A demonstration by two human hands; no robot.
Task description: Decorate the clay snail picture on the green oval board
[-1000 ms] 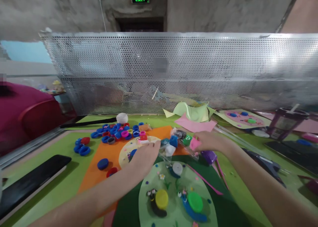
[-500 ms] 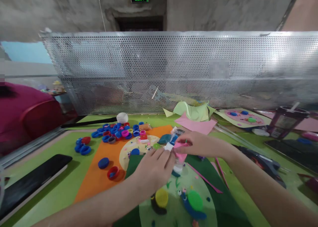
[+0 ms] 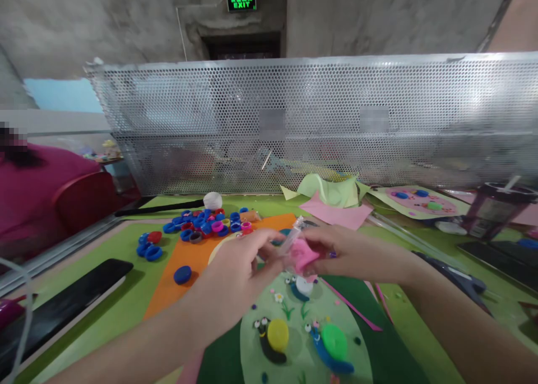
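Note:
A soft pink lump, apparently modelling clay, sits in a clear plastic wrapper between my hands. My left hand pinches the wrapper from the left, its fingertips partly hidden. From the right, my right hand closes round the pink lump. Below them lies a pale green oval picture on dark green paper. It bears clay snails with shells like bottle caps: a yellow one, a green one and a white one. Part of another, cream picture is behind my left hand.
Loose bottle caps are heaped at the back left. A phone lies on the left, a glue gun on the right. A drink cup stands far right. Behind the table rises a perforated metal screen; a person in pink sits left.
My hands have come up around the pink lump and its wrapper, uncovering the white-shelled snail. My left hand has turned and no longer lies over the white piece. The view has shifted slightly left.

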